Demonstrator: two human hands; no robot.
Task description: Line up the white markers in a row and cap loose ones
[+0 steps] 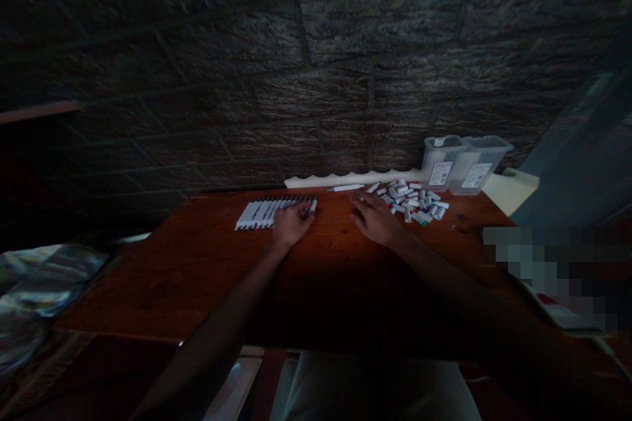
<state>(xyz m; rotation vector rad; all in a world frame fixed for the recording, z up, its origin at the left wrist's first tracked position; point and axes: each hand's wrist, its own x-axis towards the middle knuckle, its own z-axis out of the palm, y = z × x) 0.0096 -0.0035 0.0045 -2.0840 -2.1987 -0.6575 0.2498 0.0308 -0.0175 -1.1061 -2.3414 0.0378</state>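
A row of white markers (261, 212) lies side by side on the wooden table (197, 263). My left hand (291, 223) rests at the right end of that row, its fingers curled around the last marker (312, 207). My right hand (378, 218) lies flat on the table with fingers stretched toward a pile of loose marker caps (412, 200). A single white marker (345, 188) lies apart behind the hands.
Two clear plastic bins (461, 164) with labels stand at the back right against a dark brick wall. A white wavy holder strip (345, 177) lies along the wall. Paper (511, 189) sits at the right, crumpled material (34, 283) at the left.
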